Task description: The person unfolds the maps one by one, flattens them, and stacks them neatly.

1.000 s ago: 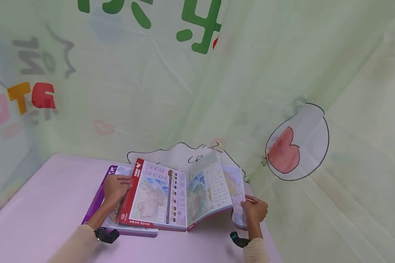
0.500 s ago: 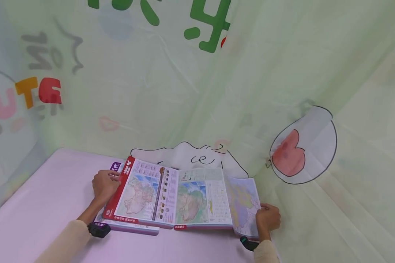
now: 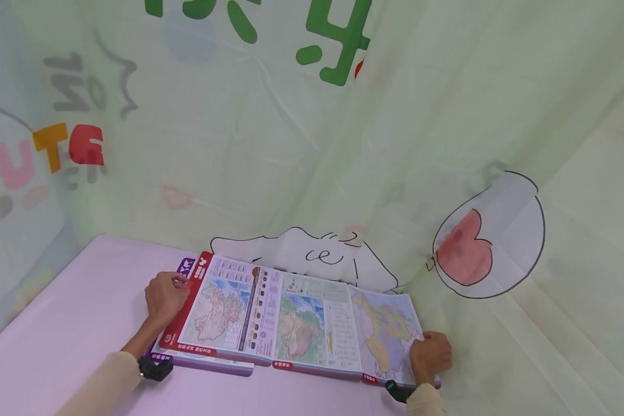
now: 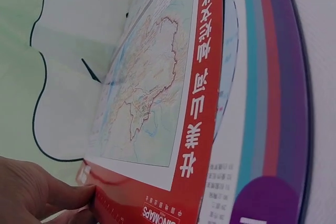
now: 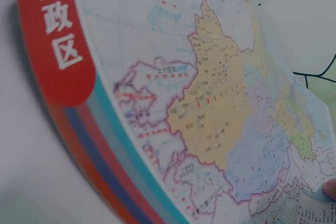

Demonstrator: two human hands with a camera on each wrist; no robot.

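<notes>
A fold-out map (image 3: 301, 329) with a red left border lies spread in three panels. My left hand (image 3: 165, 294) pinches its red border; in the left wrist view the thumb (image 4: 68, 194) sits at the border's corner. At the far right edge my right hand (image 3: 430, 355) grips the last panel (image 3: 387, 335), which shows coloured provinces. One fingertip (image 5: 329, 188) shows on that panel in the right wrist view; the other fingers are hidden there. Under the left panel lies a second, purple-edged folded map (image 3: 223, 365), mostly covered.
Both maps rest on a pale pink tabletop (image 3: 73, 323). A printed pale green cloth (image 3: 270, 144) hangs right behind the table and along its right side. Black wrist devices (image 3: 155, 368) are worn at both wrists.
The right hand has moved right and down, drawing the folded panels out flat. The left hand has shifted a little left with the red border, covering more of the purple-edged map.
</notes>
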